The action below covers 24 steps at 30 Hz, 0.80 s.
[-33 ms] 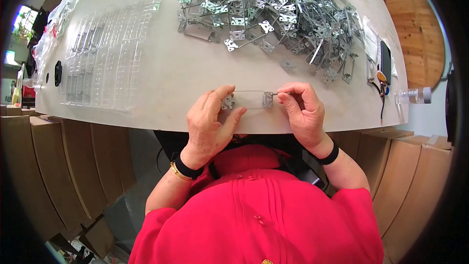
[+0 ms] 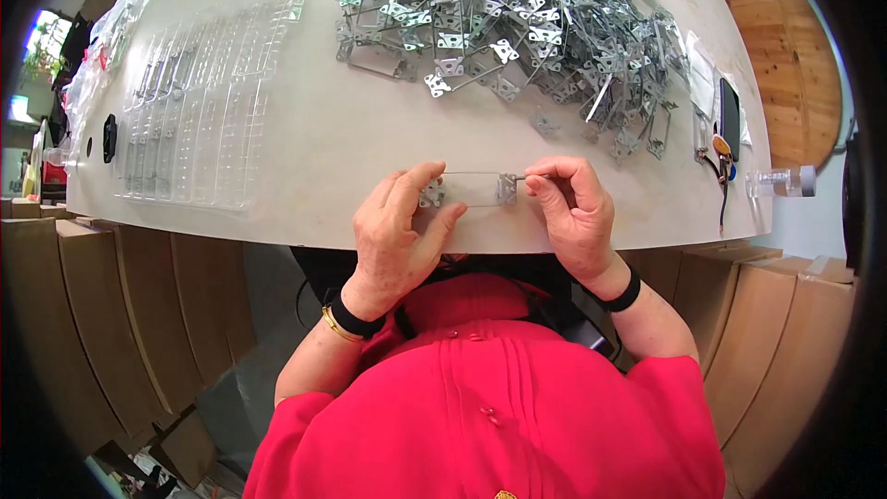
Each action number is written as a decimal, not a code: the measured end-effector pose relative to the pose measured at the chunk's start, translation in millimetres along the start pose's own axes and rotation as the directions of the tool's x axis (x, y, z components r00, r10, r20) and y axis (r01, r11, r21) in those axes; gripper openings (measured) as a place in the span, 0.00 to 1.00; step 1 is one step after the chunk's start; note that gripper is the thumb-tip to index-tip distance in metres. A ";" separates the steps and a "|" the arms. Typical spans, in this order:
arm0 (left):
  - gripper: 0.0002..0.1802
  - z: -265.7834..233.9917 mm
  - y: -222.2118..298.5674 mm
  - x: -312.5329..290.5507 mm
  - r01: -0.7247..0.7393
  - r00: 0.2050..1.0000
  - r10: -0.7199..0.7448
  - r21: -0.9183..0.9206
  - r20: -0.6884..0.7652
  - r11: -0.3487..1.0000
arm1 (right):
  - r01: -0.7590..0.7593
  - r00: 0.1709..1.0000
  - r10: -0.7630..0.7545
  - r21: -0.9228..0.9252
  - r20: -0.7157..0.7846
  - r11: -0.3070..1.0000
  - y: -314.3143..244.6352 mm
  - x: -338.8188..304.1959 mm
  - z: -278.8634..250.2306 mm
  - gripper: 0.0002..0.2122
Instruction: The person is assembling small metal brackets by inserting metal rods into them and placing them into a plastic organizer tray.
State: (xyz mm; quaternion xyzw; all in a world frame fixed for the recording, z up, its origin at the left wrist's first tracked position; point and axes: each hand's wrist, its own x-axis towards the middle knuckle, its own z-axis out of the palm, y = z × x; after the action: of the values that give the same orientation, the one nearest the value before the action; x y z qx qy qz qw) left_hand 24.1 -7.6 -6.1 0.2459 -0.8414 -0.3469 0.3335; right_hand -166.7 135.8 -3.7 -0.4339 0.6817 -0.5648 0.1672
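Near the table's front edge is a metal bracket (image 2: 505, 188), made of two small pierced plates joined by thin straight rods. My left hand (image 2: 395, 222) is curled round its left plate, fingers above and thumb below, partly hiding it. My right hand (image 2: 575, 212) is closed in a pinch beside the right plate. Between its thumb and forefinger is a thin grey rod (image 2: 531, 176) that reaches the plate's upper corner. Whether the rod belongs to the bracket I cannot tell. Beyond my hands lies a big heap of similar metal brackets (image 2: 499, 14).
At the left lies a clear plastic tray (image 2: 242, 120) with slots, several holding metal parts. A small black object (image 2: 110, 139) is beside it. On the right are a phone (image 2: 729, 106), cables and a clear cylindrical container (image 2: 785, 181). Cardboard boxes (image 2: 111, 314) stand below the table.
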 end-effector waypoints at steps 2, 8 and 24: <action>0.26 -0.1 0.1 0.6 -0.007 1.000 0.007 0.003 -0.002 1.000 | 0.001 1.000 -0.001 -0.014 -0.012 1.000 0.9 -0.1 0.3 0.05; 0.27 0.2 -0.2 0.7 -0.005 1.000 0.005 -0.010 -0.008 1.000 | 0.009 1.000 -0.009 -0.033 0.002 0.999 1.1 0.3 2.6 0.05; 0.26 1.0 -0.8 -0.2 -0.013 1.000 0.013 -0.026 -0.015 1.000 | 0.094 0.996 -0.093 -0.129 0.017 0.987 -0.3 3.1 1.4 0.06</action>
State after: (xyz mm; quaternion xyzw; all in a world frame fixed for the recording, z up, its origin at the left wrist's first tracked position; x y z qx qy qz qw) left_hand 23.6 -7.5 -7.3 0.2386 -0.8359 -0.3540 0.3451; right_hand -167.3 132.5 -3.0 -0.4784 0.6950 -0.5241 0.1156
